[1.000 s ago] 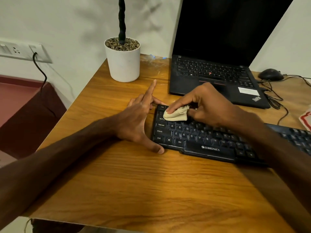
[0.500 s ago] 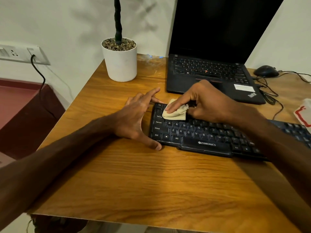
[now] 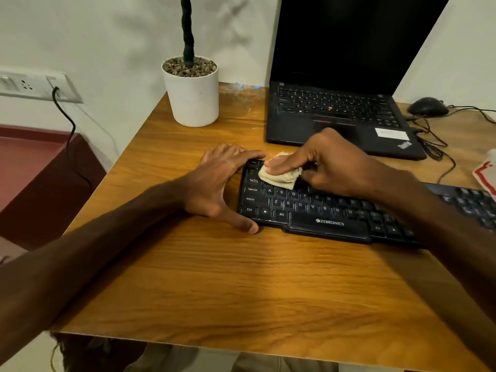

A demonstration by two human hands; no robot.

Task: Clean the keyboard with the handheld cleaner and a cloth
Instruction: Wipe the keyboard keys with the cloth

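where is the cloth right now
In the head view the cloth sits on the far left corner of the keyboard, held by the right hand, in front of the laptop; the left hand touches the keyboard's left end.

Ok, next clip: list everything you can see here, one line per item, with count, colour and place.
keyboard: one, black, table centre-right
cloth: one, beige, on keyboard's top-left keys
laptop: one, black, open, behind keyboard
plant pot: one, white, back left of table
mouse: one, black, right of laptop
cables: several, black, beside mouse
white-and-red item: one, right edge, cut off
wall socket: one, white, left wall
table: one, brown wood, under everything
left hand: one, rests against keyboard's left end
right hand: one, presses cloth onto keys
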